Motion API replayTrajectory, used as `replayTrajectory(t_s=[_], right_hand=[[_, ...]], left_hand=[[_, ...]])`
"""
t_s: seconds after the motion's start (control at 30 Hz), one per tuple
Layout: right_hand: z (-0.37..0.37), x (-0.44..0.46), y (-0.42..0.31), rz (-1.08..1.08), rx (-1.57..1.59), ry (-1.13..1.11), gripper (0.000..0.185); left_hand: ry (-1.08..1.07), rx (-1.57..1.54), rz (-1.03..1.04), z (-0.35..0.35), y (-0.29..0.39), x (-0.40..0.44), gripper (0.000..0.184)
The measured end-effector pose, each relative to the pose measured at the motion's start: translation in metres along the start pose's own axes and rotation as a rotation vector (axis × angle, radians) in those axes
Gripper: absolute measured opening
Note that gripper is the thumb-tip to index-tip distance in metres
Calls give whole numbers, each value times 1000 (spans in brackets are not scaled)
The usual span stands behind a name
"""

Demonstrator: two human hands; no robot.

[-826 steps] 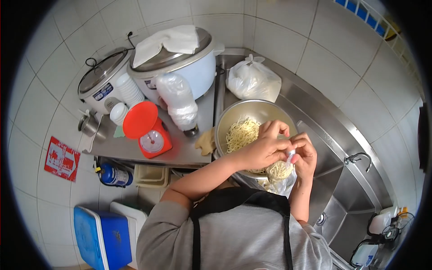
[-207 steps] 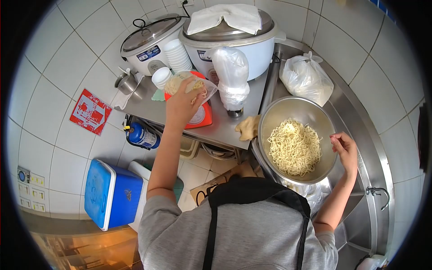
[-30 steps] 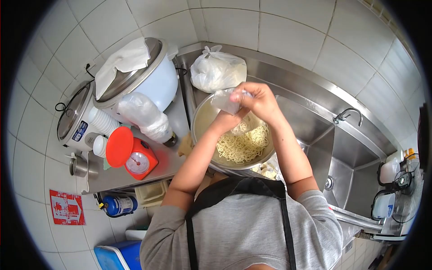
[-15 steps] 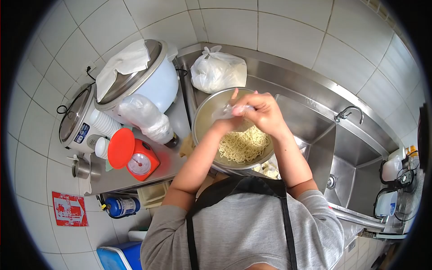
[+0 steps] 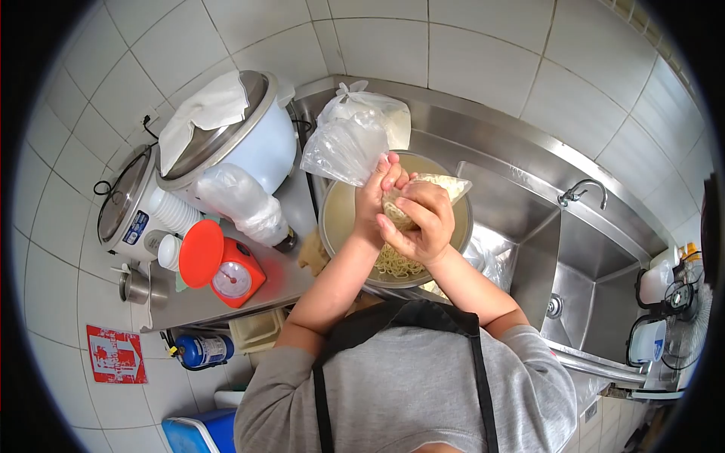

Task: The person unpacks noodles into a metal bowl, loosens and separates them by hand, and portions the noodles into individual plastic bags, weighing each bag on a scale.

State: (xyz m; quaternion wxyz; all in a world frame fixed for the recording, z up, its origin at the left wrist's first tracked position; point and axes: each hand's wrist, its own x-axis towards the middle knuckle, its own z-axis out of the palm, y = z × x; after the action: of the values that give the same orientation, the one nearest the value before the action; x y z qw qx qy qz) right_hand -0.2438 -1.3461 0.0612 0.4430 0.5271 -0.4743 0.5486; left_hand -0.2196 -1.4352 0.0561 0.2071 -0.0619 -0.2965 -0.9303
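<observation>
Above a large metal bowl [image 5: 329,226], both hands hold a clear plastic bag [image 5: 343,151] with noodles in its lower part. My left hand [image 5: 371,200] is closed round the bag's neck, and the open end flares out to the left. Cupped round the filled part is my right hand [image 5: 424,220], fingers curled; a corner of the bag pokes out to its right. Loose yellow noodles [image 5: 399,264] lie in the bowl, partly hidden by my hands and forearms.
Behind the bowl stands a tied white plastic bag [image 5: 396,117]. A red kitchen scale [image 5: 242,281], a plastic-wrapped bottle [image 5: 249,208], stacked cups [image 5: 175,211] and a large lidded cooker [image 5: 264,143] are on the left. To the right are a steel sink [image 5: 596,302] and faucet [image 5: 585,190].
The bag, earlier bunched between my hands low over the bowl, is now raised and shows noodles inside. Its empty end now spreads to the left, and my right hand has moved under the filled part.
</observation>
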Motion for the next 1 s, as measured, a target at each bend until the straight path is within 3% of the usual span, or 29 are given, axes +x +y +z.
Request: replayTrajectory(t_s=[0.07, 0.17, 0.27, 0.3, 0.4, 0.43, 0.5, 0.53, 0.57, 0.67, 0.7, 0.8, 0.83, 0.93, 1.0], right_hand=[[4, -2, 3, -5, 9, -36, 38], [12, -16, 8, 73, -27, -145, 33], [20, -19, 13, 328, 100, -146, 37], [20, -16, 12, 436, 108, -161, 48], [20, 5, 6, 617, 7, -22, 61], [21, 4, 13, 714, 130, -95, 59], [22, -4, 38, 848, 282, -328, 51], [20, 0, 44, 872, 324, -491, 46], [16, 6, 47, 887, 523, -504, 23], [16, 9, 49, 861, 415, -395, 10], [16, 9, 48, 811, 354, -341, 16], [9, 13, 54, 1043, 383, -306, 26], [8, 16, 51, 1033, 369, -276, 36], [3, 15, 49, 963, 384, -246, 24], [-1, 16, 39, 673, 149, -130, 18]], left_hand=[[-28, -54, -26, -13, -1, 3, 20], [-85, 111, -5, -37, 2, 10, 17], [205, 512, 111, -44, 5, 17, 15], [375, 382, 79, -32, 4, 15, 14], [175, 523, 31, -55, 3, 17, 13], [161, 697, -8, -64, 1, 21, 11], [-15, 841, 280, -60, -18, 16, 11], [-110, 1074, 367, -56, -15, 14, 12], [-193, 1291, 481, -51, -12, 11, 13], [-106, 1392, 135, -49, -12, 6, 12], [-102, 1368, 127, -43, -14, 2, 13], [-203, 1384, 291, -46, -23, 1, 12], [-231, 1433, 339, -51, -27, 2, 12], [19, 886, 14, -49, -30, 0, 13], [162, 627, -51, -52, -20, 3, 14]])
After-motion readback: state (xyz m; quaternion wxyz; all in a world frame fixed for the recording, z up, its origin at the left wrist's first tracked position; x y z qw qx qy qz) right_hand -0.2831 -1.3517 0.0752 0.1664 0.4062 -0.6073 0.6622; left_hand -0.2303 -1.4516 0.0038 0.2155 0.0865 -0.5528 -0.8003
